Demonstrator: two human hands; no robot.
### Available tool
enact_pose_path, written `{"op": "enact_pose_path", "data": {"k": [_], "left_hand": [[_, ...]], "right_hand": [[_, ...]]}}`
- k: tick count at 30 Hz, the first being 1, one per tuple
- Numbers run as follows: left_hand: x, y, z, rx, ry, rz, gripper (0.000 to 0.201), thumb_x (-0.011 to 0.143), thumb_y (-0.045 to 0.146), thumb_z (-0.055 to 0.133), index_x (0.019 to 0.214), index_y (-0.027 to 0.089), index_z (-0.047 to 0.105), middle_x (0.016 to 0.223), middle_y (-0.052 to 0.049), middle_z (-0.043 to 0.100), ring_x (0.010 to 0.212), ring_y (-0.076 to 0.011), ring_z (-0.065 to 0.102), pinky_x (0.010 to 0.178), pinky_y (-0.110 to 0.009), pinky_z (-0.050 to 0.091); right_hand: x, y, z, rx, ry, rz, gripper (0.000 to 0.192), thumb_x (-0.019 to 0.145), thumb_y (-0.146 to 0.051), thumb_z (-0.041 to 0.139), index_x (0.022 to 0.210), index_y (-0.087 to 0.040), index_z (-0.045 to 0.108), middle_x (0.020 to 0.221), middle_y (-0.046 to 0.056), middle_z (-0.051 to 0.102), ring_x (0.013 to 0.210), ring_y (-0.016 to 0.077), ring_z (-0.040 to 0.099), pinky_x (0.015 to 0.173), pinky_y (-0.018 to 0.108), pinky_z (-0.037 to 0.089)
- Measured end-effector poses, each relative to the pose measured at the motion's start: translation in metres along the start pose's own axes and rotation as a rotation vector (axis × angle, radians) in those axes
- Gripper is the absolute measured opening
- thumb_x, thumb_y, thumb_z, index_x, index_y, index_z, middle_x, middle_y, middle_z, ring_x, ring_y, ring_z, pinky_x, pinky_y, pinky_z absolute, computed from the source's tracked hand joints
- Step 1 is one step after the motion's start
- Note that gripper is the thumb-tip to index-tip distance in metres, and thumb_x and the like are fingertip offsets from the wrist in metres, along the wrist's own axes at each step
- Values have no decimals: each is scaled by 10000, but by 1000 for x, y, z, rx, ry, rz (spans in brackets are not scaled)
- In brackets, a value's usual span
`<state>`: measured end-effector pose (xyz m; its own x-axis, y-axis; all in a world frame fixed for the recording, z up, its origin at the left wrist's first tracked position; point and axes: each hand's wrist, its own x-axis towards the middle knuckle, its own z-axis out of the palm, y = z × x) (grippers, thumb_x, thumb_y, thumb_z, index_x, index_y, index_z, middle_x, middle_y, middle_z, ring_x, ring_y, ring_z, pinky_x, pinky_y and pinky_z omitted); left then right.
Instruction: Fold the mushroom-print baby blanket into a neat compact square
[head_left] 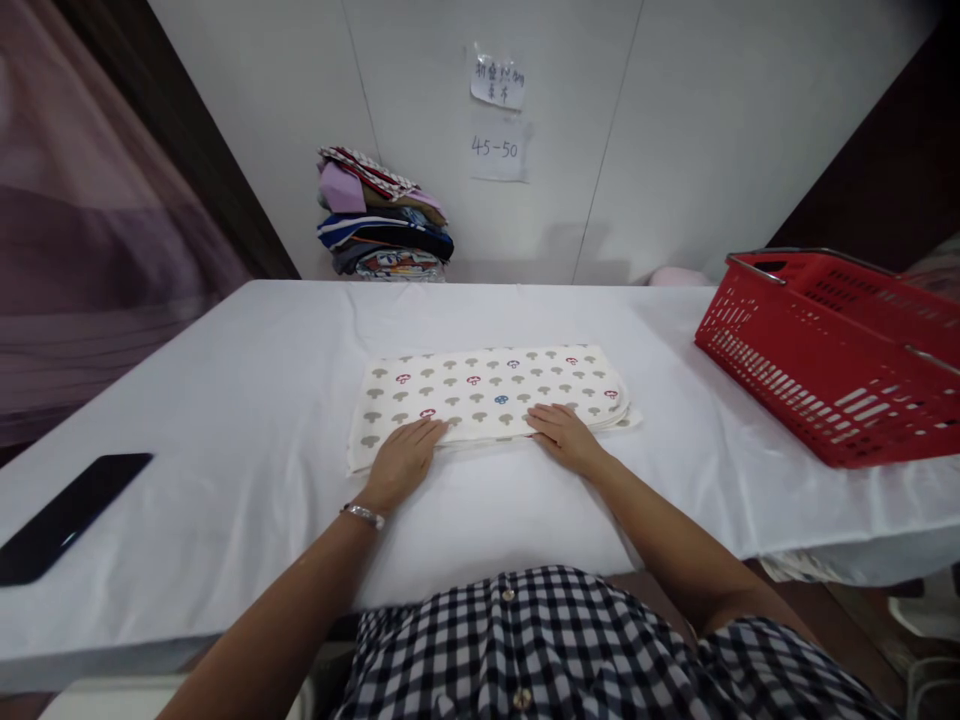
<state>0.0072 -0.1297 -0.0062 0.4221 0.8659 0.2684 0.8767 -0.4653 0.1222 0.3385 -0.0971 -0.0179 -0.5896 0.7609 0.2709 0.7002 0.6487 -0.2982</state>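
A folded white cloth printed with grey, red and blue mushrooms lies flat on the table, its long side across in front of me. My left hand rests with fingers laid out on its near edge, left of the middle. On the same edge, farther right, lies my right hand, palm down with its fingers stretched onto the fabric. Several layers show at the cloth's rounded right end. Neither hand grips anything.
A white tablecloth covers the table. To the right stands a red plastic basket. A black phone lies at the left. Behind the far edge is a stack of folded fabrics, against a wall bearing paper signs.
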Motion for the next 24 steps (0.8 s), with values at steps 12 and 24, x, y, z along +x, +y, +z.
{"op": "enact_pose_path", "data": {"k": [12,24], "left_hand": [[-5,1,-1,-28,1,-37,444,851,181,327,1203,209,595,1269,-46,584,1239,-198,471,1056,-392,363],[-2,1,0,-90,29,-98,434,914,417,322,1157,210,616,1220,-45,620,1205,-216,499,1030,-383,373]], "right_hand": [[-3,-2,-6,46,9,-33,417,928,-274,366,1331,-263,473,1353,49,501,1295,220,392,1073,486,295],[-5,-2,-5,158,106,-16,389,904,-308,425,1275,-264,535,1284,49,564,1257,233,439,1050,494,341]]}}
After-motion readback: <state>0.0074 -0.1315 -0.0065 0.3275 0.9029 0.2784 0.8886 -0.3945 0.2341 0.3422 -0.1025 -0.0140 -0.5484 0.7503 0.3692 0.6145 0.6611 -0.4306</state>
